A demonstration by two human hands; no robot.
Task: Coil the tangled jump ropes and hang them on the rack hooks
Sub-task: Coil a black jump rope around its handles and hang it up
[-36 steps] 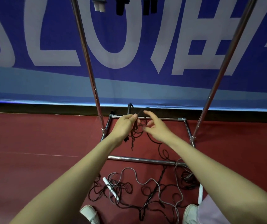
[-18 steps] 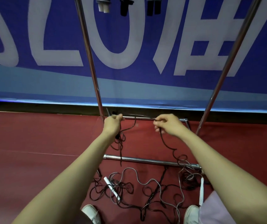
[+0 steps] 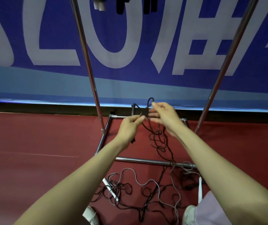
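Holding the black rope (image 3: 154,135) up off the floor in front of the rack (image 3: 84,54): why, do you think?

— I judge it lets the slack hang free, so the kinks drop out while a coil is gathered. The left hand (image 3: 130,129) pinches the cord between thumb and forefinger, with its other fingers curled in. The right hand (image 3: 166,119) lifts a small loop above itself with thumb and forefinger. Its lower fingers (image 3: 152,114) point toward the left hand, slightly apart.

Where does the cord run from there?

— Down from both hands in loose curls, over the base bar (image 3: 146,160) and into the tangle (image 3: 138,192) on the red floor (image 3: 32,143). That heap mixes black and grey cords with 2 white handles (image 3: 109,189). It lies between the bar and the person's white shoes (image 3: 91,215). So most of the sorting looks undone.

Is anything hung yet?

— At the top edge 3 sets of hanging handles (image 3: 98,4) show between the 2 poles: 1 white, 2 black. I take those for ropes already up. The hooks themselves are out of view.

Any writing?

— Only on the blue banner (image 3: 32,82) behind the rack. It carries huge white letters, cropped by the frame. An "L" and an "O" can be read, with a curve before them that may be an "S". To the right are strokes of what may be a Chinese character, too cut off to read. I see no brand or label on the ropes or the rack.
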